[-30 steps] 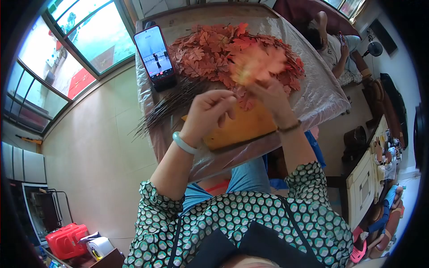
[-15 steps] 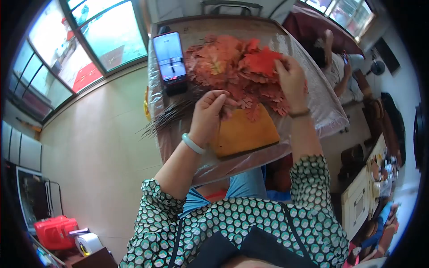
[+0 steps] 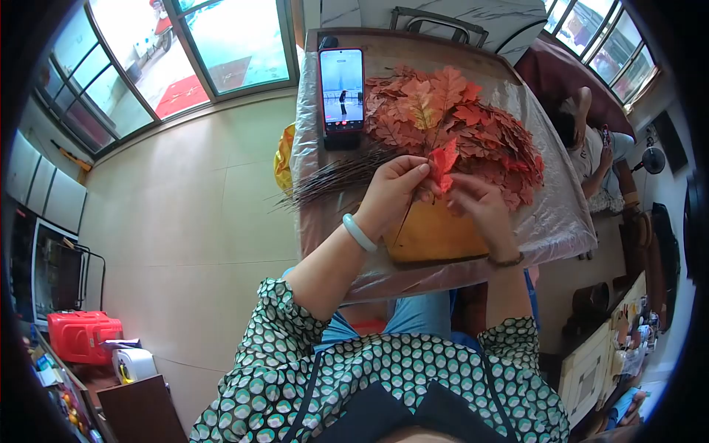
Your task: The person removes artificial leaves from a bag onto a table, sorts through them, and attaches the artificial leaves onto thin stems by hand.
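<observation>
My left hand (image 3: 399, 184), with a pale bangle at the wrist, pinches a thin dark stem (image 3: 403, 221) and a bright red artificial leaf (image 3: 444, 164). The stem slants down below the fingers. Close to the leaf's right side is my right hand (image 3: 484, 210), its fingers bent and apart with nothing visible between them; whether a fingertip touches the leaf I cannot tell. Beyond both hands spreads a heap of red-orange artificial leaves (image 3: 502, 144). A bundle of dark wire stems (image 3: 336, 176) lies to the left. Under my hands is a yellow-orange board (image 3: 439, 232).
A lit phone (image 3: 343, 88) stands upright at the table's left side. Clear plastic sheeting (image 3: 565, 221) covers the table. A yellow bag (image 3: 284, 159) hangs by its left edge. At the right sits another person (image 3: 591, 148) holding a phone.
My right hand has brought a red leaf from the heap to my left hand, which now holds it with a stem. My right fingers have loosened. The whole view has shifted.
</observation>
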`<state>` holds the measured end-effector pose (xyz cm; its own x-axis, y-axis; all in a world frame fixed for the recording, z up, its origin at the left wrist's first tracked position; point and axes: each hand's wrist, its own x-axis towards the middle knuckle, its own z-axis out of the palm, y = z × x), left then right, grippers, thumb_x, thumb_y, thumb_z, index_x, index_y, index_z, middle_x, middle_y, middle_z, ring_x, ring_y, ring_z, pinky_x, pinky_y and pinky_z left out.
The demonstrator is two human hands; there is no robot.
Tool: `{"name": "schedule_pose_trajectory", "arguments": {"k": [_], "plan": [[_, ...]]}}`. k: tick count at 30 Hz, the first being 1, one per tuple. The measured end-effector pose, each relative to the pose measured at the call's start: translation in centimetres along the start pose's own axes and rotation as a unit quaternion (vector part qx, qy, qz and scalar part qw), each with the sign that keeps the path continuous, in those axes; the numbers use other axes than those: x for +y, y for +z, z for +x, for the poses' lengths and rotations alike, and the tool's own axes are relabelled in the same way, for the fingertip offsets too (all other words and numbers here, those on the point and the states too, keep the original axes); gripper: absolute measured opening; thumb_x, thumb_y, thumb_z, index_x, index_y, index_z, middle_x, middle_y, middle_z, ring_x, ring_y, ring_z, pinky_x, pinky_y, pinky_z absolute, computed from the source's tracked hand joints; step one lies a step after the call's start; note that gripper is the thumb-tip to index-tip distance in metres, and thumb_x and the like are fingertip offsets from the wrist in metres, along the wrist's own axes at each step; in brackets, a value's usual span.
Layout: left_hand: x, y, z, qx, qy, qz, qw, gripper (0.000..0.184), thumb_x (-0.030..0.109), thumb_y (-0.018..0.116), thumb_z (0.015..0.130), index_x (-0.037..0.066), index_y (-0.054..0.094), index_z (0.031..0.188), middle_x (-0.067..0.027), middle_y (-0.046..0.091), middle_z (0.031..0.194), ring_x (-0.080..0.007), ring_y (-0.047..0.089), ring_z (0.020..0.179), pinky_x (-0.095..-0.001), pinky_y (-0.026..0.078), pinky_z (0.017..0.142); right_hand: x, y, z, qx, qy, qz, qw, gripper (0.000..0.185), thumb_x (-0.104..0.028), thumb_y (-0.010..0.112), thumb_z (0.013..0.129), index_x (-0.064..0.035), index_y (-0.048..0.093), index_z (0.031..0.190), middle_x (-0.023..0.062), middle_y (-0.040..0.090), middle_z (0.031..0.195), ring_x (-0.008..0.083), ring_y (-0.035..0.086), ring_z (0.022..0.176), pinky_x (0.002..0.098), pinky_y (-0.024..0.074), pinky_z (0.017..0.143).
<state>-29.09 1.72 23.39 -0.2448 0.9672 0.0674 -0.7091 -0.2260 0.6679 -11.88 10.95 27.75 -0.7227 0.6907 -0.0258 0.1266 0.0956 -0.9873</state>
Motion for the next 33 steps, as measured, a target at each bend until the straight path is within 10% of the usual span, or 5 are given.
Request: {"name": "schedule_pose_trajectory", "arguments": {"k": [12, 24, 27, 33], "plan": [[-0.2, 0.6, -0.5, 0.064, -0.01, 0.022, 0.998, 0.015, 0.013, 0.053, 0.097, 0.003, 0.06, 0.106, -0.0066, 0.066, 0.083, -0.0143, 0.066, 0.072, -0.0233, 0.052, 0.059, 3.8, 2.1, -1.6, 0.04, -0.024, -0.027, 0.999, 0.014, -0.014, 0.062, 0.093, -0.0013, 0.067, 0.095, 0.0013, 0.066, 0.079, 0.0054, 0.057, 0.066, 0.0191, 0.0453, 0.062], [-1.0, 1.5, -1.0, 0.03, -0.058, 0.158, 0.985, 0.009, 0.01, 0.048, 0.098, 0.001, 0.05, 0.099, -0.0106, 0.064, 0.079, -0.0166, 0.066, 0.065, -0.0262, 0.055, 0.057, 3.6, 3.9, 1.3, 0.184, -0.039, 0.325, 0.927, 0.016, -0.015, 0.059, 0.094, 0.0, 0.065, 0.098, 0.0105, 0.069, 0.086, 0.0132, 0.063, 0.068, 0.0244, 0.0475, 0.055], [-1.5, 1.3, -1.0, 0.004, -0.048, 0.156, 0.987, 0.01, 0.01, 0.047, 0.098, 0.001, 0.049, 0.101, -0.0118, 0.065, 0.08, -0.0176, 0.067, 0.066, -0.0263, 0.056, 0.058, 4.3, 3.9, 0.9, -0.008, 0.011, 0.416, 0.909, 0.018, -0.016, 0.058, 0.095, 0.0007, 0.065, 0.099, 0.0088, 0.067, 0.083, 0.0126, 0.059, 0.061, 0.0254, 0.0439, 0.046], [-1.4, 1.1, -0.9, 0.021, -0.046, 0.175, 0.983, 0.011, 0.01, 0.047, 0.098, 0.0, 0.047, 0.103, -0.0103, 0.064, 0.079, -0.0169, 0.066, 0.066, -0.0267, 0.055, 0.057, 3.2, 5.6, 0.7, 0.117, 0.001, 0.381, 0.917, 0.022, -0.018, 0.057, 0.096, 0.0021, 0.064, 0.101, 0.0061, 0.063, 0.077, 0.0114, 0.053, 0.052, 0.0246, 0.0402, 0.041]]}}
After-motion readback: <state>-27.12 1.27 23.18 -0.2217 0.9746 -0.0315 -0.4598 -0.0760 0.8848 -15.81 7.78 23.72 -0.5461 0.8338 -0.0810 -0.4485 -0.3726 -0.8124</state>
